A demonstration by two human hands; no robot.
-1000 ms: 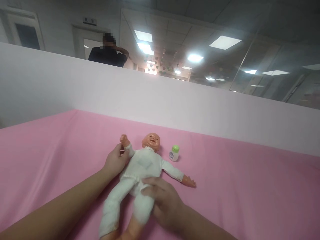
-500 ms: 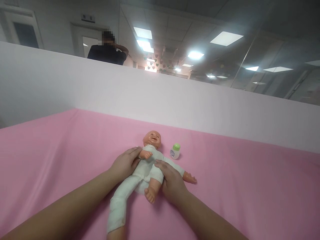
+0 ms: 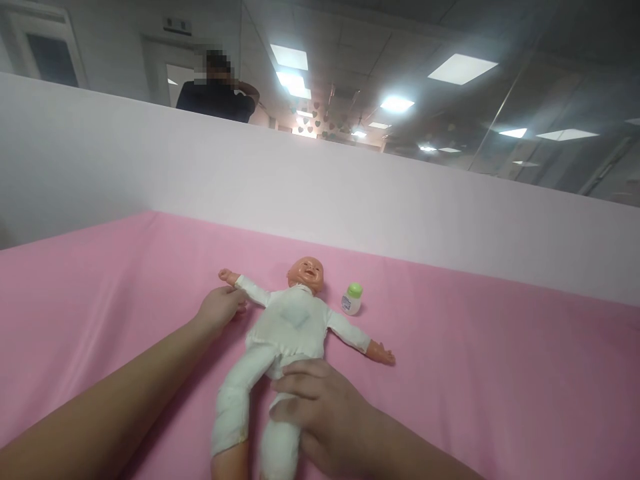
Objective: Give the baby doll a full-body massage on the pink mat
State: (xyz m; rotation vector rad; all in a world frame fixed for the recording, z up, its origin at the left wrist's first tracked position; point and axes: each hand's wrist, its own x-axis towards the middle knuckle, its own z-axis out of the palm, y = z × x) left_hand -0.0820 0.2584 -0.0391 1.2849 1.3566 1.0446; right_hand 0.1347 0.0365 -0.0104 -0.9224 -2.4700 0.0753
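The left hand (image 3: 220,311) pinches the plastic doll (image 3: 287,330)'s soft white sleeve; the right hand (image 3: 320,407) clasps its padded leg.

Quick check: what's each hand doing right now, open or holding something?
Left hand: holds the baby doll by its outstretched arm.
Right hand: grips the doll's leg.

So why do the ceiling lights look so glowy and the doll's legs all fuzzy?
In the head view, the ceiling lights are overexposed, so they bloom white; the doll is sharp near its head but smeared at the legs, close to the lens by the right hand; the wall top bends from the wide lens.
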